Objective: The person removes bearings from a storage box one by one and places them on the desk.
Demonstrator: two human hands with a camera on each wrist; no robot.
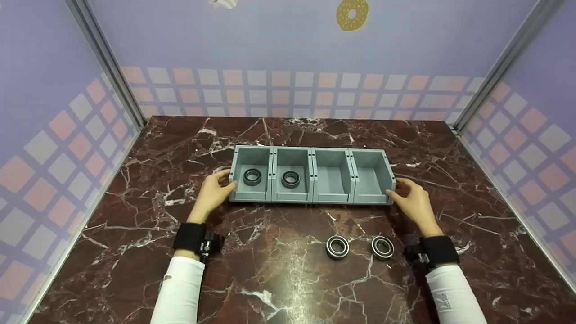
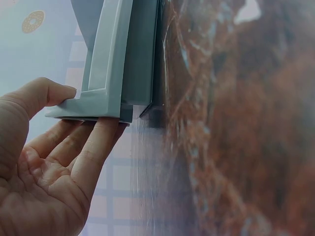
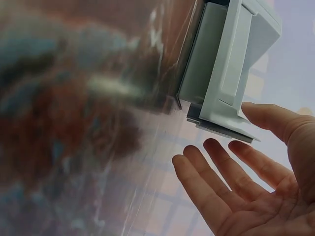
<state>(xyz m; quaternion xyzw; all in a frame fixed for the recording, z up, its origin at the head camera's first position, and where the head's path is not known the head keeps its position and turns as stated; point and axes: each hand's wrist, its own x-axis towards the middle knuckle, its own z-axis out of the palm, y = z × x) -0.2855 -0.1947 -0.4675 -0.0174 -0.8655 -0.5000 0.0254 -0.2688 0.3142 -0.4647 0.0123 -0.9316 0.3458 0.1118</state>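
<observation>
A row of joined grey storage bins [image 1: 291, 197] sits on the table, its open fronts facing me. One bearing [image 1: 252, 182] lies in the leftmost bin and another bearing [image 1: 290, 185] in the bin beside it; the two right-hand bins hold nothing. My left hand [image 1: 210, 192] grips the row's left end, thumb over the rim and fingers against the outer wall. At the other end is my right hand [image 1: 413, 203], its thumb at the rim. In the right wrist view its fingers [image 3: 199, 182] are spread and stand apart from the wall.
Two more bearings, one on the left [image 1: 337, 257] and one on the right [image 1: 383, 257], lie on the dark red marbled table [image 1: 270, 270] in front of the bins. Patterned panels [image 1: 288, 49] enclose the table at the back and both sides.
</observation>
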